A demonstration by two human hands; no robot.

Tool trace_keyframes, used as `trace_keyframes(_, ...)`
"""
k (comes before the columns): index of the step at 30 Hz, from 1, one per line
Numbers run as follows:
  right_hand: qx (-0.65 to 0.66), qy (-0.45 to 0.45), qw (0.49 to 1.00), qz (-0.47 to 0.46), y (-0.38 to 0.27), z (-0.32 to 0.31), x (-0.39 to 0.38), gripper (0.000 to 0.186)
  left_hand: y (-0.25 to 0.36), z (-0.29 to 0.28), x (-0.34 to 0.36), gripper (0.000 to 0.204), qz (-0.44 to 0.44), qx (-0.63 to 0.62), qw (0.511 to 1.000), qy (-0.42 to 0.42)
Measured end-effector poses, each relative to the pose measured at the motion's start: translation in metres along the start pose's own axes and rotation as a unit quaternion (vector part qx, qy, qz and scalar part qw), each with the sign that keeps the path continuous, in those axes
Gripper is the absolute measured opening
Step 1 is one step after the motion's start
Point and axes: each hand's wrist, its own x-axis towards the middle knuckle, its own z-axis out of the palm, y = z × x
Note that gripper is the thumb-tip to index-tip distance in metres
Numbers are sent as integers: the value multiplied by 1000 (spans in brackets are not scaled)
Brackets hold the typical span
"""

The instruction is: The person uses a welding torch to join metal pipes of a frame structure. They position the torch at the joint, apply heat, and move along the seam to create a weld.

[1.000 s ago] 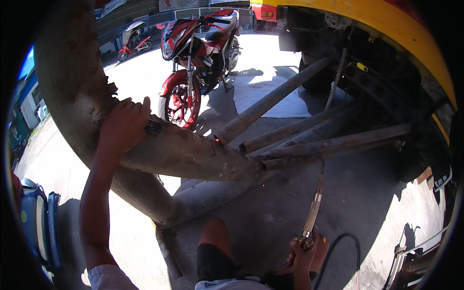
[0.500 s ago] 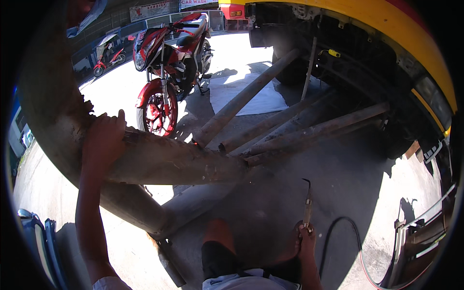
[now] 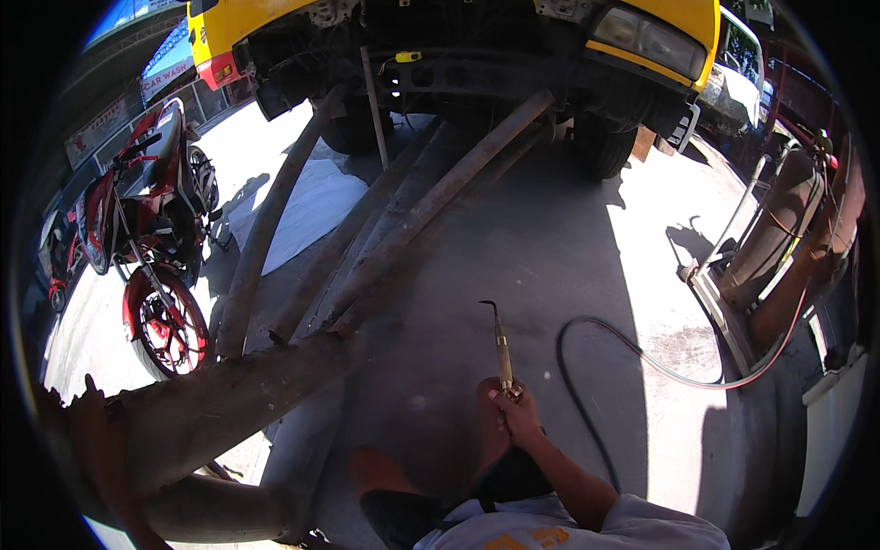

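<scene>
My right hand is closed around the brass body of a gas cutting torch, in front of my right knee. The torch points away from me, its thin dark tip bent to the left, with no flame visible. At the lower left, my left hand grips the ragged upper edge of a large rusty metal pipe; its fingers are dark and partly hard to see. Several thinner rusty pipes run from that pipe's far end toward a yellow truck.
The yellow truck with its front underside exposed stands ahead. A red motorcycle is at the left, beside a white sheet on the ground. A dark hose curves rightward toward rusty metal parts. Another thick pipe lies below.
The view has swung right, so the pipes, motorcycle and truck sit further left. My right hand has lifted the torch closer to my knee. My left hand stays on the large pipe.
</scene>
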Motion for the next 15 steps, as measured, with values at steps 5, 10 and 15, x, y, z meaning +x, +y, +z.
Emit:
trace_keyframes(5, -11, 21, 1000, -7, 2, -4, 0, 71, -8, 5, 4, 60, -27, -6, 996, -87)
trace_keyframes(10, -13, 37, 999, -5, 4, -5, 3, 71, -13, 24, 2, 59, 15, 59, 998, 3)
trace_keyframes(15, -9, 17, 1000, -19, 6, -7, 6, 72, -19, 26, 3, 59, 21, 25, 999, -4)
